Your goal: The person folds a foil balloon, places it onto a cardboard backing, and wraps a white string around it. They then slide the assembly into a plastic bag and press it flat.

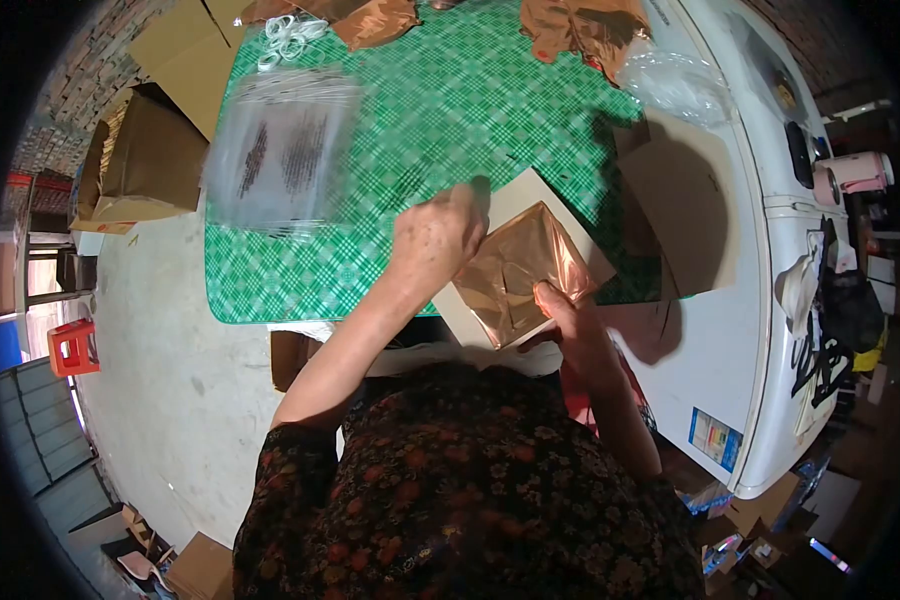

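Note:
A sheet of shiny copper-coloured foil [515,275] lies creased over a beige cardboard piece [532,188] at the table's near edge. My right hand [562,308] grips both at their lower right side, the thumb pressed on top of the foil. At the upper left side of the cardboard is my left hand [438,232], its fingers curled closed. Whatever they hold, if anything, is hidden behind the knuckles.
A stack of clear plastic bags [285,150] lies on the green checked tablecloth [430,110]. White cord [292,38] and more copper foil [585,35] sit at the far side. Cardboard [685,205] rests at the right, beside a white refrigerator [760,330]. A red stool [74,347] stands left.

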Motion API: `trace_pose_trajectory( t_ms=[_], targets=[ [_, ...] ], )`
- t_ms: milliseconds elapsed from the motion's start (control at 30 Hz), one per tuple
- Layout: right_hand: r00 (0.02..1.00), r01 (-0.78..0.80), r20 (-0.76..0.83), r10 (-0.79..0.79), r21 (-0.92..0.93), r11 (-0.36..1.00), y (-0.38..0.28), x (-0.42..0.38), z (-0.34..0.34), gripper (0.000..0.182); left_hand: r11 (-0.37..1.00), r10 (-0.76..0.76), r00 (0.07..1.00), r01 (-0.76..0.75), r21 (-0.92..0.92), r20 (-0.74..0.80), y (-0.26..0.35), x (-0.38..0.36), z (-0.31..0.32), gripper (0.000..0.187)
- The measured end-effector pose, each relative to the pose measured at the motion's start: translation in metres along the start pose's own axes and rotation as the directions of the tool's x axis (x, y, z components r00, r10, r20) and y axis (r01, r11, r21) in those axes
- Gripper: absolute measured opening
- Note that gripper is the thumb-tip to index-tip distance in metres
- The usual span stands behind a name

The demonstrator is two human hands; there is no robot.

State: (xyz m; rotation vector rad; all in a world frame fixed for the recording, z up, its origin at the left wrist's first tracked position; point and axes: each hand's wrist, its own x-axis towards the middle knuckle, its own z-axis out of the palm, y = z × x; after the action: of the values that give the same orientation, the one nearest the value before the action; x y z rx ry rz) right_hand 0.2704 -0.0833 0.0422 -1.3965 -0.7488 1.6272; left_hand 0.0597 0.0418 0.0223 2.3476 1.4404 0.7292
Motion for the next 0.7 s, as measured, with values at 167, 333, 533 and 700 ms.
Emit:
trace_pose_trajectory(
  t_ms=[167,333,533,700],
  targets=[
    [0.999,-0.033,0.037,0.031,0.057,0.998,-0.006,0.003,-0.008,0.060,0.999,0.016,1.000,-0.016,-0.029,-0.003,-0.004,0.010,0.004,0.023],
    [0.990,-0.141,-0.014,0.142,0.017,0.990,-0.009,0.006,-0.022,0.059,0.999,-0.006,1.000,0.007,-0.033,0.011,-0.004,0.010,0.006,0.022],
    [0.986,-0.168,0.000,0.168,-0.022,0.986,-0.022,0.012,-0.013,0.042,0.998,0.053,0.998,-0.053,-0.029,-0.027,0.000,0.006,0.005,0.019],
    [0.981,-0.192,0.009,0.192,-0.001,0.981,-0.015,0.016,-0.017,0.039,0.997,0.055,0.997,-0.057,-0.047,-0.045,-0.003,0.002,0.006,0.018]
  ],
)
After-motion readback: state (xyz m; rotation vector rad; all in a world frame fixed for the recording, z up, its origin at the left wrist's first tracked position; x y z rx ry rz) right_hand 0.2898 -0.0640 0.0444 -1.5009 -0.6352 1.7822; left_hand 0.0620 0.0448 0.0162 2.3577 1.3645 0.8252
